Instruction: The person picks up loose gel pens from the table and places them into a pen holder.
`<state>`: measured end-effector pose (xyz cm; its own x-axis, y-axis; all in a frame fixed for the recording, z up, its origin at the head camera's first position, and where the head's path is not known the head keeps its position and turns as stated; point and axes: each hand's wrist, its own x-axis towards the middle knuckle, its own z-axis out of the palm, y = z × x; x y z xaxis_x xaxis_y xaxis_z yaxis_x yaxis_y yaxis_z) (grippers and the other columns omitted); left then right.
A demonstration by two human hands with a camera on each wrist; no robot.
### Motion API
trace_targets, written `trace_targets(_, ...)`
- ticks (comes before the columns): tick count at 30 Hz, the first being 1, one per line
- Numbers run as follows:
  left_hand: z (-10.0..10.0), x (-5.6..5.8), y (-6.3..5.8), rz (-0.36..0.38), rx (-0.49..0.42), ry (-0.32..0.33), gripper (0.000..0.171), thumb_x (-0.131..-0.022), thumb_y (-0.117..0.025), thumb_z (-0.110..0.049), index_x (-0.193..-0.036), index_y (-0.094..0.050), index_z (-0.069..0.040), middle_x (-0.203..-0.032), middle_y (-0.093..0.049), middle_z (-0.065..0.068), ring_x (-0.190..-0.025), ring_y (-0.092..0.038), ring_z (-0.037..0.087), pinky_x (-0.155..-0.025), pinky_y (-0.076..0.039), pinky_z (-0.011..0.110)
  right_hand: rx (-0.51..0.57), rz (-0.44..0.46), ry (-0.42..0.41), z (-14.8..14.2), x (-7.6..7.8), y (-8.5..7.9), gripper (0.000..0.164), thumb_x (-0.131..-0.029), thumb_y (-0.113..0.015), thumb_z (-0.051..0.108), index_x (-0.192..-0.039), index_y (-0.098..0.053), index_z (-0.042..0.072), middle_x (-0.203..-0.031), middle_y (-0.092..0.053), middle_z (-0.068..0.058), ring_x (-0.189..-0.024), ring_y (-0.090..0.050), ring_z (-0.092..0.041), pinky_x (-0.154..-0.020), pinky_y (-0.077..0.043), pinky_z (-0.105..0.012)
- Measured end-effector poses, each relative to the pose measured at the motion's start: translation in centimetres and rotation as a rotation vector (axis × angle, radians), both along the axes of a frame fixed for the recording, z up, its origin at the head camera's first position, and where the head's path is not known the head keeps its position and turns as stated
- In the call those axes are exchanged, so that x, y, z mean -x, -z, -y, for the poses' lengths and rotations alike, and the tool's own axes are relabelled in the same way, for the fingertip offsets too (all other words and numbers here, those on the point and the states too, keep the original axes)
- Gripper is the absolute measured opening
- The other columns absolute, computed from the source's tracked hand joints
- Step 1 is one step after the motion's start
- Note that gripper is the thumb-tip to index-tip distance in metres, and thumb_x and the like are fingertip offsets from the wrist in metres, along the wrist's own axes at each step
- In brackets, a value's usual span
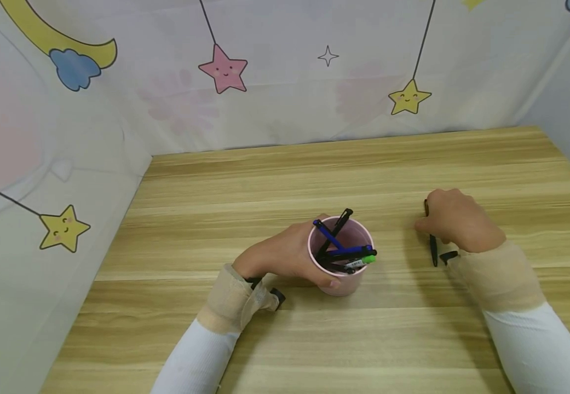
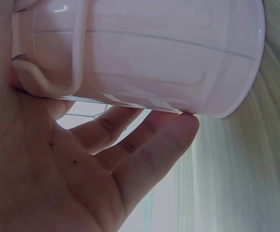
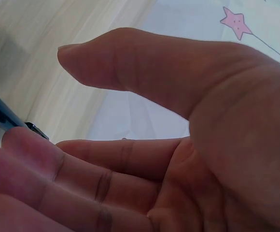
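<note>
My left hand (image 1: 287,254) holds a pink pen cup (image 1: 344,285) standing on the table, thumb on its near side and fingers round the back. In the left wrist view the cup's smooth wall (image 2: 154,53) and a handle-like loop (image 2: 78,48) show beside the palm. Blue and black pens (image 1: 331,234) lean in the cup, along with one with a green end (image 1: 368,259). Farther right, my right hand (image 1: 462,219) is over a dark pen (image 1: 433,253) lying on the table. The right wrist view shows thumb and fingers apart, with the pen (image 3: 2,111) just past the fingertips.
The wood-grain table (image 1: 245,186) reaches back to a pale cloth backdrop (image 1: 285,109) printed with stars and a moon. Cloth walls also stand at the left and right sides. Each wrist carries a beige wrap (image 1: 501,276) with a small black part.
</note>
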<state>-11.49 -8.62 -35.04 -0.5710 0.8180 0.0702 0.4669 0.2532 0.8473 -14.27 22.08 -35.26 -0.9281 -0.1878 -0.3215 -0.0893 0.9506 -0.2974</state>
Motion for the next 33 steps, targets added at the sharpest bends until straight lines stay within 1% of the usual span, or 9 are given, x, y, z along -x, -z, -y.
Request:
trace_targets(9, 0.0, 0.1, 0.1, -0.013, 0.018, -0.008, 0.075, -0.061, -0.084, -0.027, -0.126, -0.049, -0.012, -0.114, -0.054, 0.004, -0.101, -0.054, 0.013, -0.088, -0.047, 0.034, 0.010, 0.030, -0.002, -0.4, 0.3, 0.5, 0.013, -0.071, -0.051, 0.014, -0.062, -0.048, 0.006, -0.041, -0.047, -0.002, -0.042, -0.048, -0.020, -0.043, -0.040, -0.032)
trace_targets(13, 0.0, 0.0, -0.1, -0.017, 0.024, -0.015, 0.076, -0.060, -0.084, -0.027, -0.126, -0.048, -0.011, -0.115, -0.054, 0.005, -0.101, -0.054, 0.013, -0.089, -0.047, 0.035, 0.015, 0.032, -0.008, -0.4, 0.4, 0.7, 0.012, -0.070, -0.050, 0.013, -0.060, -0.047, 0.007, -0.041, -0.048, -0.002, -0.041, -0.048, -0.019, -0.044, -0.040, -0.032)
trace_targets(20, -0.1, 0.0, -0.2, -0.014, 0.018, -0.008, 0.075, -0.062, -0.084, -0.027, -0.126, -0.049, -0.012, -0.115, -0.053, 0.005, -0.101, -0.054, 0.013, -0.089, -0.047, 0.036, 0.013, 0.054, 0.004, -0.5, 0.7, 1.1, 0.009, -0.067, -0.051, 0.010, -0.059, -0.047, 0.007, -0.043, -0.051, -0.005, -0.040, -0.050, -0.018, -0.044, -0.041, -0.030)
trace_targets(27, -0.1, 0.0, -0.2, -0.010, 0.020, -0.009, 0.074, -0.062, -0.084, -0.028, -0.126, -0.049, -0.012, -0.115, -0.053, 0.005, -0.101, -0.054, 0.013, -0.089, -0.047, 0.037, 0.028, 0.086, 0.022, -0.6, 1.0, 1.5, 0.009, -0.069, -0.054, 0.009, -0.063, -0.048, 0.005, -0.050, -0.053, -0.006, -0.042, -0.053, -0.018, -0.044, -0.045, -0.030)
trace_targets(30, -0.1, 0.0, -0.3, -0.010, 0.020, -0.010, 0.074, -0.062, -0.084, -0.027, -0.125, -0.049, -0.012, -0.115, -0.053, 0.006, -0.101, -0.054, 0.013, -0.089, -0.047, 0.036, 0.034, 0.097, 0.020, -0.7, 1.1, 1.5, 0.008, -0.069, -0.053, 0.008, -0.064, -0.049, 0.004, -0.050, -0.054, -0.007, -0.043, -0.053, -0.018, -0.044, -0.046, -0.030)
trace_targets(33, -0.1, 0.1, 0.0, -0.018, 0.018, -0.014, 0.075, -0.062, -0.084, -0.029, -0.125, -0.049, -0.013, -0.115, -0.054, 0.004, -0.101, -0.054, 0.012, -0.089, -0.047, 0.037, 0.040, 0.109, 0.018, -0.7, 1.2, 1.6, 0.008, -0.070, -0.053, 0.007, -0.064, -0.050, 0.003, -0.050, -0.055, -0.008, -0.044, -0.054, -0.018, -0.044, -0.046, -0.031)
